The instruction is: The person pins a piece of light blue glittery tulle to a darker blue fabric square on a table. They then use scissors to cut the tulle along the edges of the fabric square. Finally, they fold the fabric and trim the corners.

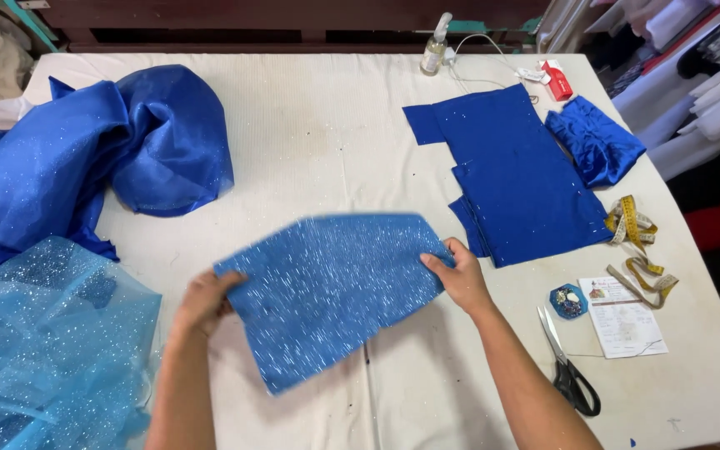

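A cut piece of glittery blue fabric is held just above the white table, blurred by motion. My left hand grips its left edge. My right hand pinches its right edge. Both forearms reach in from the bottom of the view. Flat dark blue cut pieces lie stacked to the right of my right hand.
A heap of shiny blue satin and pale blue glitter tulle fill the left side. On the right lie crumpled blue cloth, a yellow tape measure, scissors, a paper slip, a pin cushion and a spray bottle.
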